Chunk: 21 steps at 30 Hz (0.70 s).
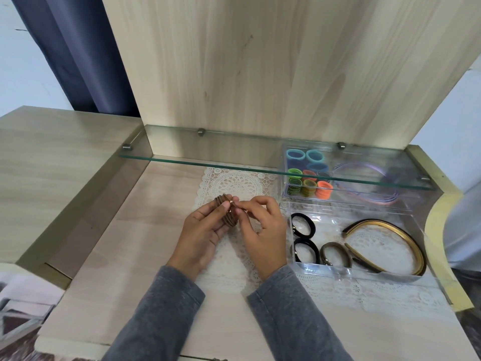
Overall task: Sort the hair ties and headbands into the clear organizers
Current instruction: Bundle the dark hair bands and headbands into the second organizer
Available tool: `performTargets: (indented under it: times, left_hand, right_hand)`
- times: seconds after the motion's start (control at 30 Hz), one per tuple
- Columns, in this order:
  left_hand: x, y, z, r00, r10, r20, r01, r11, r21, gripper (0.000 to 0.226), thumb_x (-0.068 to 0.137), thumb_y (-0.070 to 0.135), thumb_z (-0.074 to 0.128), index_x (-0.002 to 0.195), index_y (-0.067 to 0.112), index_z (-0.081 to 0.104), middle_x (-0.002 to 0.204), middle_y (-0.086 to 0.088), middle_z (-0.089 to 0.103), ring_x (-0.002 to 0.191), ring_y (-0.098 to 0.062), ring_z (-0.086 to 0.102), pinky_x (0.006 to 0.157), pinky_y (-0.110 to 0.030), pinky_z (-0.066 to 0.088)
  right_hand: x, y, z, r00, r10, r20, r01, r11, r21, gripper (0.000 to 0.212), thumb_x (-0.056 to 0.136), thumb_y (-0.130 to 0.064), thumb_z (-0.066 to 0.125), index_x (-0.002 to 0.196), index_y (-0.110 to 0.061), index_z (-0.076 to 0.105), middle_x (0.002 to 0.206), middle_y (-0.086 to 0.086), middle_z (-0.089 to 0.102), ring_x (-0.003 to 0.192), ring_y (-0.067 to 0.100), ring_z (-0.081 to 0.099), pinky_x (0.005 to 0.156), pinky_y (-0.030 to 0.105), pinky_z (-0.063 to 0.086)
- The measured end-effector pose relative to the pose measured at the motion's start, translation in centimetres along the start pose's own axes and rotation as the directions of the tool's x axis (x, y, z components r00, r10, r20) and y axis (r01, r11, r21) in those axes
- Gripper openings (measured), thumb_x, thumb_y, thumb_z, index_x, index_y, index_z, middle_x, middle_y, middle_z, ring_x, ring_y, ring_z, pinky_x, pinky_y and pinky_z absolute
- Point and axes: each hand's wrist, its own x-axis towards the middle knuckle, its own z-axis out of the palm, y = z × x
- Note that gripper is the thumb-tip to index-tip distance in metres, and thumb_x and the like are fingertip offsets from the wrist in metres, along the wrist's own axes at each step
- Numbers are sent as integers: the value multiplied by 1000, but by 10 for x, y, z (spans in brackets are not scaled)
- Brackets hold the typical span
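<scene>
Grey sleeves lead up to your hands, both over the lace mat at the middle of the worktop. Your left hand is curled round a stack of brown ties, steadying it. Your right hand pinches the stack's top by a gold bead, probably to peel one tie free or square the bunch.

By the worktop's right edge sits the near organizer: black ties at its left end, a lone tie in brown beside them, a gold headband to the right. That lone tie suggests where your stack belongs.

Behind it, under the glass shelf at the back right corner, the far organizer keeps the bright colours apart — coloured ties and lilac headbands.
</scene>
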Motion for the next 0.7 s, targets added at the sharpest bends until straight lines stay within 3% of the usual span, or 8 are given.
performTargets:
  times: [0.17,0.37,0.7]
  left_hand:
    - [2,1,-2,1000,7,12,-7,999,-53,31,81,11,64,111,3,67,108,-11,74,96,-18,71,86,-27,59]
    - [3,1,-3,999,40,-9,-41,996,-82,35,76,23,69,106,5,68,102,-8,75,93,-17,72,79,-26,59]
    - [4,2,-1,995,70,-69,-80,983,-167,25,83,19,60,104,6,66,97,-5,76,90,-12,73,75,-23,59]
  right_hand:
    - [0,2,0,999,2,42,-2,1000,-5,19,83,0,68,95,-12,75,90,-1,63,85,7,61,76,24,51]
    - [-2,1,1,994,-75,76,77,997,-26,22,83,1,66,99,-10,74,88,0,67,80,11,63,72,31,53]
    - [-2,6,4,983,-82,162,93,994,-63,15,86,-9,63,97,-15,71,89,-4,67,80,15,63,70,40,51]
